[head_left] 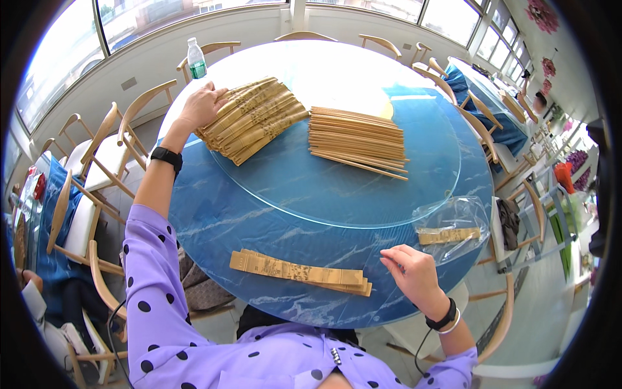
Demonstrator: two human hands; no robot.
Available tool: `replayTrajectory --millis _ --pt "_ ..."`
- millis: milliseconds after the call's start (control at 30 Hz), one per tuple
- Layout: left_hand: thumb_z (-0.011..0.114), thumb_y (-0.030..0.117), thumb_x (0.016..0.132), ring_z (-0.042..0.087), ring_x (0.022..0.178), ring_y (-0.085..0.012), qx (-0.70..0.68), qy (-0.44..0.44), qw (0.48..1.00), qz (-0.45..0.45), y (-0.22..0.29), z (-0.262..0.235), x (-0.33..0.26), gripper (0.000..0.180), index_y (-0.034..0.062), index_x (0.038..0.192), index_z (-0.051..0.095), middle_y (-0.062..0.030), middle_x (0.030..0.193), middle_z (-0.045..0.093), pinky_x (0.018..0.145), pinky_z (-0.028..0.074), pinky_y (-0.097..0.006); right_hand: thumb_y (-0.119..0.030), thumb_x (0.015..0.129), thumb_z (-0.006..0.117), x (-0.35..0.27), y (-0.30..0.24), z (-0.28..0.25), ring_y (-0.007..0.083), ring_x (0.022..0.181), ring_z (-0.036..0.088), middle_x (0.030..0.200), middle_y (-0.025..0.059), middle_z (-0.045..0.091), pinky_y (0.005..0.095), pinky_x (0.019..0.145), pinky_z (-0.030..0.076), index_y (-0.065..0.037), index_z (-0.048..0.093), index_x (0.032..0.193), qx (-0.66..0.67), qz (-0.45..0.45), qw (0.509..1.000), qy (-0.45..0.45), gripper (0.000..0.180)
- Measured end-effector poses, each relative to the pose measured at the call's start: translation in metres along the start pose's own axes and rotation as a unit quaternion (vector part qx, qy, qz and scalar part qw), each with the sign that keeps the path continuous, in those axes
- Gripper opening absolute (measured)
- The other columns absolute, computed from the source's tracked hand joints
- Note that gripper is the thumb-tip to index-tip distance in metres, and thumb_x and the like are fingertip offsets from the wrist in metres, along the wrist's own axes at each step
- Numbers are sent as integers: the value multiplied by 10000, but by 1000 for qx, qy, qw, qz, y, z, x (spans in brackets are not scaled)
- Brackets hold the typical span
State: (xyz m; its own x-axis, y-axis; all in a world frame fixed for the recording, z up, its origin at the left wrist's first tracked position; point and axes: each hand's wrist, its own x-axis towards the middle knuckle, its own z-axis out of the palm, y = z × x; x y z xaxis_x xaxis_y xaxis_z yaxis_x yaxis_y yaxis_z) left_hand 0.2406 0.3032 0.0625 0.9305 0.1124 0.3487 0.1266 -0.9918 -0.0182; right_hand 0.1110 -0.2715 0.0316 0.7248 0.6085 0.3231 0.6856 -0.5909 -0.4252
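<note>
Gold paper chopstick sleeves (pixel 249 120) with dark print lie in a fanned, overlapping pile on the glass turntable. My left hand (pixel 204 107) is at the left end of this pile, its fingers bent around a sleeve's end; the fingertips are partly hidden. Right of the pile lies a bundle of bare wooden chopsticks (pixel 356 137), roughly side by side. Closer to me, a short stack of flat gold sleeves (pixel 295 271) rests on the blue cloth. My right hand (pixel 411 272) hovers right of that stack, thumb and fingers pinched together with nothing visible in them.
A clear plastic bag (pixel 470 214) with more gold sleeves lies at the table's right edge. The raised round glass turntable (pixel 291 211) covers much of the blue marbled cloth (pixel 207 223). A water bottle (pixel 196 59) stands at the far left. Wooden chairs (pixel 144 117) surround the table.
</note>
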Motion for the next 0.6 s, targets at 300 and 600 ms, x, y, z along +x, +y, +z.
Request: replayTrajectory --millis 300,600 --pt "355 608 1057 361 1464 -436 101 -55 988 -100 8 41 -6 704 95 1521 488 -305 1575 367 1192 331 -498 -112 895 729 94 54 17 307 917 674 974 105 703 389 785 562 -32 722 982 -70 -67 994 49 118" --pt "525 473 1047 490 1243 -332 45 85 995 -34 30 -1 -68 637 4 1478 504 -181 1266 545 1126 377 -460 -159 912 724 187 114 78 320 1179 581 1184 166 666 415 1020 490 25 657 1225 -208 -117 971 16 369"
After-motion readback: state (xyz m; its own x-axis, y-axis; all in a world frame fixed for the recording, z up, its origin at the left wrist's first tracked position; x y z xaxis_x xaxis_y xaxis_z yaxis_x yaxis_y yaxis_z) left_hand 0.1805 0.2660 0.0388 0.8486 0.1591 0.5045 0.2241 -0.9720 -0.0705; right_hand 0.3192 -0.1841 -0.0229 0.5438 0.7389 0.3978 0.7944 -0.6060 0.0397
